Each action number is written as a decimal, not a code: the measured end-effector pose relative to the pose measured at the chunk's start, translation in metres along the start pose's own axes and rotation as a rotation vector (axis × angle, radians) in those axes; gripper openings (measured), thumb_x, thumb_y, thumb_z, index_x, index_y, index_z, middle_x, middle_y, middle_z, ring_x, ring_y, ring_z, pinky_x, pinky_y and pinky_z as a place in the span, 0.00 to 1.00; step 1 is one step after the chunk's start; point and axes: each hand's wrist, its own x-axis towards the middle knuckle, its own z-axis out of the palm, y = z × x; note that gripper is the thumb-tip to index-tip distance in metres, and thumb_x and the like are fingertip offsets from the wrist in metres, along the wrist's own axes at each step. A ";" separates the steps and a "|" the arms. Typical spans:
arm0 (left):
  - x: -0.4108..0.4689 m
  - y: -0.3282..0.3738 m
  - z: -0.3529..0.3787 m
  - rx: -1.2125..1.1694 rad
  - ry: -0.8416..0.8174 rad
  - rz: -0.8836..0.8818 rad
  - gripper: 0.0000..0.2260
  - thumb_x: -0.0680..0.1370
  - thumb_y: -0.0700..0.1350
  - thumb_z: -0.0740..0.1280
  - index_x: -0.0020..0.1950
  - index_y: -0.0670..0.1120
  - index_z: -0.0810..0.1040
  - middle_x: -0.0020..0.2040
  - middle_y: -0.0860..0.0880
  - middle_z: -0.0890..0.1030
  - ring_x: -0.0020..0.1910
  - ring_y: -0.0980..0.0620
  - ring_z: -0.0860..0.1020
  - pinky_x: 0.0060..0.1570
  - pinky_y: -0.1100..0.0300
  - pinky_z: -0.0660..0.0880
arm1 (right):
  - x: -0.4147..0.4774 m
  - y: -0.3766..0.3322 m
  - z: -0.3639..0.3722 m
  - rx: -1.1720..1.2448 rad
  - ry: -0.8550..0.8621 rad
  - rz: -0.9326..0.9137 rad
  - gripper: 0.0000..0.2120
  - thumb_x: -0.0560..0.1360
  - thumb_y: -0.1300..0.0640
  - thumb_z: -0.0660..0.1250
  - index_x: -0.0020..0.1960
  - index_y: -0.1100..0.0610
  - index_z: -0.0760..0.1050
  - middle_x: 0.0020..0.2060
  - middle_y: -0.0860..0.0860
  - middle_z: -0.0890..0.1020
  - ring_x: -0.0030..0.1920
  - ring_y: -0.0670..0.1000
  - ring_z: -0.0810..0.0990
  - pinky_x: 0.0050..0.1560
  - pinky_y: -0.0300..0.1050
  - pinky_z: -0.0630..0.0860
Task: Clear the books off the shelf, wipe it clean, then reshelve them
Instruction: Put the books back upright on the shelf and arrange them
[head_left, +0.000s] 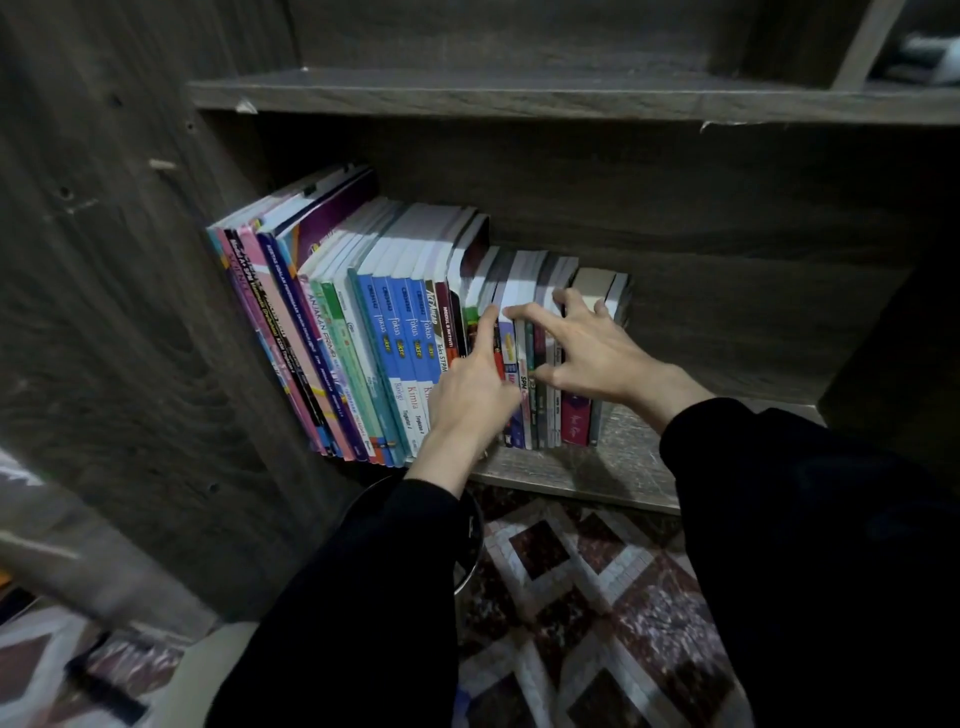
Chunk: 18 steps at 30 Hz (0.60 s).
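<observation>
Closest to me, two black sleeves (363, 597) reach forward over a patterned rug (587, 613) in maroon and cream diamonds. Past the rug comes the front edge of the shelf (597, 475), grey wood grain, bare at its right end.

Now the hands, both up against the spines. My left hand (470, 400) lies over the lower spines of the shorter books, index finger stretched straight up to a top edge, the other fingers curled loosely; nothing gripped that I can see. My right hand (592, 353) is spread wide, fingertips (511, 312) hooked over the tops of the short books near the row's right end, thumb low against the spines. It presses on them, but I cannot tell whether it has actually pinched one.

The books (395, 332) stand in one row on that shelf, packed to the left side wall (130, 312). Tall ones lean at the left: pink and purple covers, then blue spines. Shorter ones follow to the right under my fingers, ending in a maroon book (575, 421).

Behind is the dark back panel (727, 208), and above it the next shelf board (519, 96).
</observation>
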 end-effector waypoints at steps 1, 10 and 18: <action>0.005 0.000 -0.001 -0.016 -0.011 -0.010 0.41 0.74 0.36 0.65 0.77 0.57 0.44 0.32 0.49 0.73 0.27 0.52 0.70 0.27 0.59 0.69 | -0.001 0.001 0.001 -0.004 -0.003 0.001 0.32 0.73 0.55 0.66 0.73 0.42 0.57 0.71 0.66 0.58 0.72 0.65 0.59 0.73 0.65 0.49; 0.007 0.006 -0.005 0.074 0.124 0.062 0.32 0.77 0.39 0.62 0.78 0.54 0.53 0.45 0.45 0.77 0.33 0.52 0.73 0.31 0.61 0.71 | -0.006 0.008 0.000 -0.059 -0.006 -0.012 0.36 0.73 0.54 0.65 0.75 0.40 0.52 0.71 0.65 0.57 0.68 0.65 0.64 0.73 0.60 0.51; -0.002 -0.003 0.005 0.209 0.229 0.150 0.28 0.79 0.41 0.58 0.77 0.52 0.54 0.62 0.43 0.74 0.46 0.46 0.77 0.38 0.56 0.75 | -0.003 0.014 0.005 -0.061 0.005 -0.043 0.41 0.73 0.53 0.66 0.78 0.46 0.45 0.75 0.63 0.54 0.75 0.60 0.54 0.75 0.60 0.49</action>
